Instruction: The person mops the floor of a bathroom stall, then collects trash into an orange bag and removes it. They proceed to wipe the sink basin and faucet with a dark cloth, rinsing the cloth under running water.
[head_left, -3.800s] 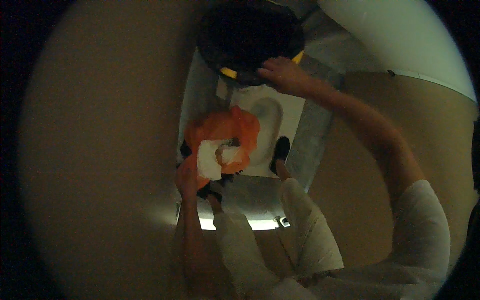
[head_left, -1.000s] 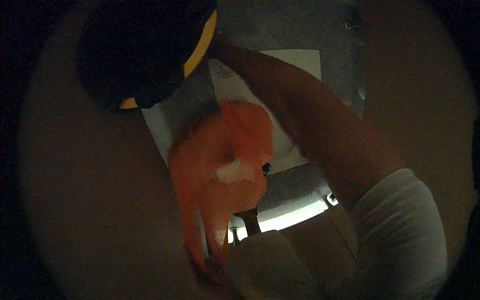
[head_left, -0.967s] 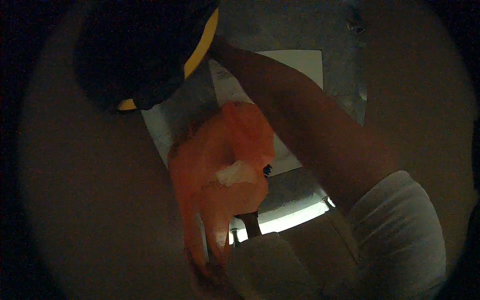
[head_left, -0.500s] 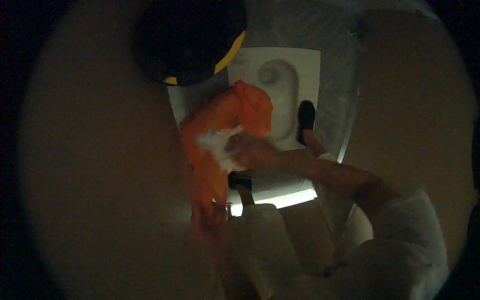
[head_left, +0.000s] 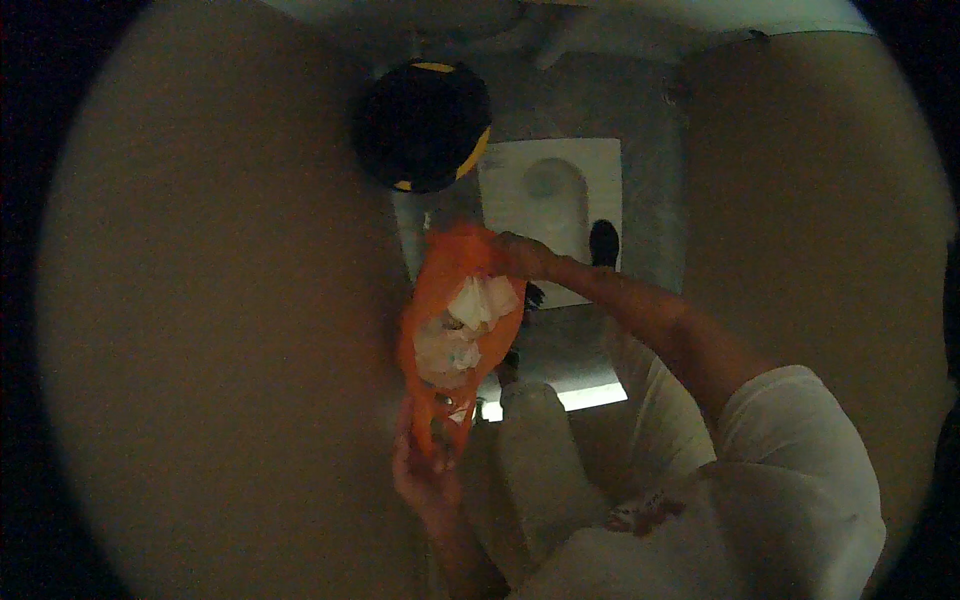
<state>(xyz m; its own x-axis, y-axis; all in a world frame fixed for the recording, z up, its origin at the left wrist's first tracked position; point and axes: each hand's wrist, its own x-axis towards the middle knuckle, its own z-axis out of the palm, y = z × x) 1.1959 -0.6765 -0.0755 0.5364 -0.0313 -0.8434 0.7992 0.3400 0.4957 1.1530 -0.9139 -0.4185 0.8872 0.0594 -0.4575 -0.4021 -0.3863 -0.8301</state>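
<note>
An orange plastic bag point(head_left: 415, 335) is stretched out in front of me, its mouth turned up toward me. Inside it lie crumpled white tissues point(head_left: 482, 302). My right hand point(head_left: 521, 254) is closed on the bag's far right edge. At the near end my left hand point(head_left: 428, 480) grips the bag with its fingers around the orange plastic. Some fingers are hidden by the bag or lost in the dim light.
A round black bin point(head_left: 422, 125) with yellow patches stands at the far left, beyond the bag. Right of it a white squat toilet point(head_left: 605, 165) is set in the grey floor point(head_left: 650, 200). Brown partition walls point(head_left: 230, 300) rise on both sides. My dark shoe point(head_left: 603, 243) stands at the toilet's right edge.
My right hand has moved from the white tissues to the far edge of the bag. The tissues now lie in the opened bag. My view has shifted, and the bin appears smaller.
</note>
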